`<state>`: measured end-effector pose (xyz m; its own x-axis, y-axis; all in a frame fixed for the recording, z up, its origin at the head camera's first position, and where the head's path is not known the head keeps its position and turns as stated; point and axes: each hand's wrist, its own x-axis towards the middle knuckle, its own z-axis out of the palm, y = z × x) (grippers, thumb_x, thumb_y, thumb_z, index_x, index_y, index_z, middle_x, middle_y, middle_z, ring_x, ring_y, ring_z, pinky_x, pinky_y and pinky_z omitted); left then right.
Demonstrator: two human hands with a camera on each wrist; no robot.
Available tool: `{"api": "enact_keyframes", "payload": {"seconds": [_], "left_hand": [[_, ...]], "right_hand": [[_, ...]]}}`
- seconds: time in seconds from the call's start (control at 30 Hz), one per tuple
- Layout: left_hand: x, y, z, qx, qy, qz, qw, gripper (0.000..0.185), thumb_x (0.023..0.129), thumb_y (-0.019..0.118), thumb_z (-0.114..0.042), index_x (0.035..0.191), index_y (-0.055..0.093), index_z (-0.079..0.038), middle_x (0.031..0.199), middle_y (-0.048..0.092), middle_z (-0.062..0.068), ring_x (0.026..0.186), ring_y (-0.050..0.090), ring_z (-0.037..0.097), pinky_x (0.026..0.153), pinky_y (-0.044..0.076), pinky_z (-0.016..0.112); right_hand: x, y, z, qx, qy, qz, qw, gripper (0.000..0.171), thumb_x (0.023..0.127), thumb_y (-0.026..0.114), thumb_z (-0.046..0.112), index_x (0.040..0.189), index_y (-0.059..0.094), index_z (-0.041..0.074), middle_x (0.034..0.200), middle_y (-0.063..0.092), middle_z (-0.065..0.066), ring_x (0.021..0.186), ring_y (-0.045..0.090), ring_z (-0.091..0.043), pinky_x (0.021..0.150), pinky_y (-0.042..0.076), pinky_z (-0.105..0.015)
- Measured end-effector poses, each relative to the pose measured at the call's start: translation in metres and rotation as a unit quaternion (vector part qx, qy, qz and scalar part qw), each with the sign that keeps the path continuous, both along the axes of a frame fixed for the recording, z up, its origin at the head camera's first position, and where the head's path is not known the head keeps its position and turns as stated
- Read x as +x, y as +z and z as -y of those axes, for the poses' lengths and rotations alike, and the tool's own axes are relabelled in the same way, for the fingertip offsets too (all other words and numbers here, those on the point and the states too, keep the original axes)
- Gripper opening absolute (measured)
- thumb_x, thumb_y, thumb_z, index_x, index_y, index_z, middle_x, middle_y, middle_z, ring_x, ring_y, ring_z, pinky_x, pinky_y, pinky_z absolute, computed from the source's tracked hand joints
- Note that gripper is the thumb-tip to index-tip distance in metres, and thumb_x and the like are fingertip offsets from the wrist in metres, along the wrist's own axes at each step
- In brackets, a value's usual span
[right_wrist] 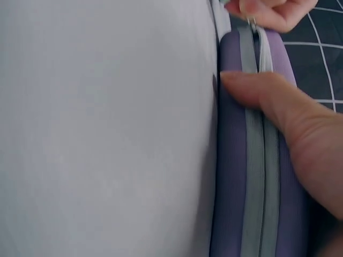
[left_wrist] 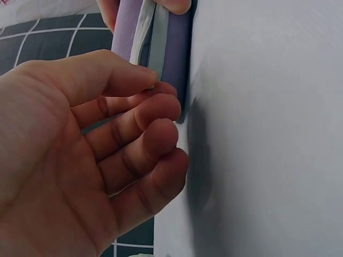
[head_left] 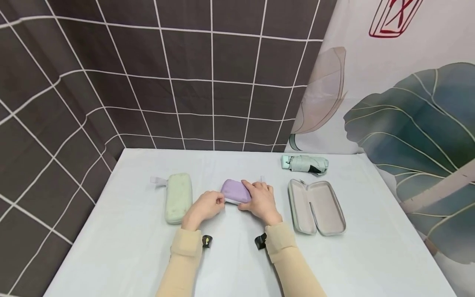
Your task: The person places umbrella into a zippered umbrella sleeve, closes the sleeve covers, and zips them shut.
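A lilac zip case (head_left: 236, 191) lies in the middle of the pale table (head_left: 237, 264). My right hand (head_left: 261, 201) grips it from the right, thumb (right_wrist: 278, 101) pressed on its side beside the grey zip band (right_wrist: 252, 160). My left hand (head_left: 206, 206) pinches the zip pull (right_wrist: 251, 22) at the case's left end, with the remaining fingers (left_wrist: 144, 144) curled beside the case (left_wrist: 174, 53).
A closed pale green case (head_left: 178, 197) with a white loop lies to the left. An open grey case (head_left: 316, 206) lies to the right, with a folded mint umbrella (head_left: 305, 163) behind it. Dark grid cloth and a leaf-print cloth hang behind the table.
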<state>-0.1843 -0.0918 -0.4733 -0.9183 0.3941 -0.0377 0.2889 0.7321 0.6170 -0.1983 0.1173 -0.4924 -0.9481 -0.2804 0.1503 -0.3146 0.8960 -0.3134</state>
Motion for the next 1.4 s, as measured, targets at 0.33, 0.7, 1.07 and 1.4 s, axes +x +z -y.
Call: {"api": "enact_keyframes", "payload": {"seconds": [0.33,0.7,1.07,1.4], "left_hand": [[0.000,-0.006,-0.010,0.009,-0.032,-0.020,0.9992,0.020,0.086,0.059,-0.003,0.071,0.056,-0.016,0.058,0.043,-0.009,0.055,0.043,0.008,0.057,0.037,0.026],[0.000,-0.007,-0.013,0.022,-0.042,-0.013,0.9988,0.020,0.086,0.058,-0.002,0.072,0.056,-0.015,0.058,0.042,-0.009,0.054,0.042,0.007,0.055,0.036,0.025],[0.002,-0.008,-0.023,0.027,-0.066,-0.050,0.9962,0.020,0.086,0.059,-0.001,0.072,0.056,-0.014,0.060,0.044,-0.009,0.055,0.042,0.007,0.054,0.037,0.025],[0.001,-0.010,-0.030,0.027,-0.063,-0.053,0.9962,0.020,0.089,0.061,-0.003,0.074,0.056,-0.015,0.063,0.047,-0.007,0.057,0.044,0.008,0.056,0.038,0.026]], "right_hand": [[0.008,0.001,0.010,-0.008,-0.031,0.000,0.999,0.086,0.069,0.086,0.042,0.142,0.050,0.014,0.115,0.060,-0.016,0.107,0.050,-0.034,0.094,0.031,-0.052],[0.007,0.008,-0.003,-0.038,0.038,0.050,0.997,0.090,0.068,0.081,0.015,0.149,0.042,0.017,0.129,0.052,-0.017,0.119,0.044,-0.034,0.100,0.025,-0.055],[0.012,0.004,-0.002,-0.056,0.013,0.028,0.998,0.083,0.071,0.082,0.015,0.146,0.045,0.014,0.125,0.055,-0.017,0.114,0.046,-0.036,0.099,0.025,-0.056],[0.022,0.006,0.009,-0.058,-0.048,-0.006,0.997,0.080,0.072,0.081,0.015,0.144,0.047,0.009,0.122,0.056,-0.024,0.112,0.047,-0.039,0.095,0.028,-0.057]]}}
